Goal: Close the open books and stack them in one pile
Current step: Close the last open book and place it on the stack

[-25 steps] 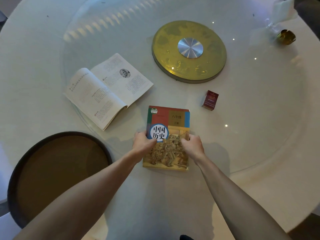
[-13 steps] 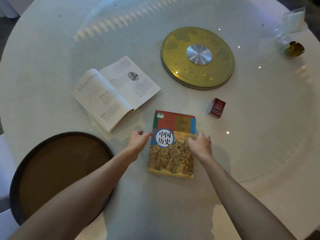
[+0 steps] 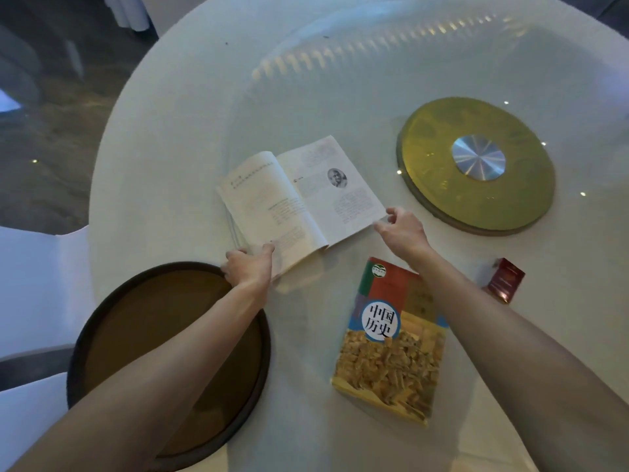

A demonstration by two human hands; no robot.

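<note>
Round and white, the worktop (image 3: 163, 172) fills most of the room in view, with a big sheet of glass (image 3: 340, 107) lying over its middle. On the near left edge sits a wide brown tray (image 3: 143, 352) with a dark rim. Far to the right is a gold disc (image 3: 476, 165) with a shiny silver middle.

Next come the books. An open book (image 3: 299, 202) lies flat between the tray and the disc — its pages face up, and one page has a small round picture of a head. A closed book (image 3: 391, 342) with a bright cover lies nearer, to the right of the tray, well apart from the open one.

Both bare arms reach out to the open book. The left hand (image 3: 250, 267) has its grip on the near left corner, thumb on top of the page and fingers tucked under. The right hand (image 3: 401, 229) touches the near right corner — I cannot tell if that grip is closed on the page or only resting there.

A small red box (image 3: 505, 281) lies to the right of the closed book.
</note>
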